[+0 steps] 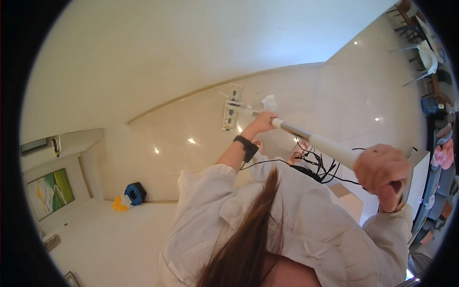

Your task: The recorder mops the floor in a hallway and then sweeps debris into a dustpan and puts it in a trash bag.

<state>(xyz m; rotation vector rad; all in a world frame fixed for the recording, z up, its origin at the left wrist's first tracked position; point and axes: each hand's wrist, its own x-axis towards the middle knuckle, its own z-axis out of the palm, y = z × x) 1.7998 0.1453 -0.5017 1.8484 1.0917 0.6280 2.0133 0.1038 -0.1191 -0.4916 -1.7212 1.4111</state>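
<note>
A flat mop reaches from my right side down to the tiled floor. My left hand (263,122), with a black band on its wrist, is closed around the lower part of the metal mop pole (296,130). At the upper end of the white handle (331,150), my right hand (382,175) is wrapped around the grip. The rectangular mop head (232,107) lies flat on the floor, close to the wall's base. A crumpled white piece of paper or wipe (269,103) rests on the floor just right of the mop head.
A white wall (172,61) with a skirting strip borders the floor. Black cables (319,163) hang before my body, near my feet. A blue-and-black ring-shaped object (135,193) and a yellow item (120,203) are at left. A white chair (427,57) stands far right.
</note>
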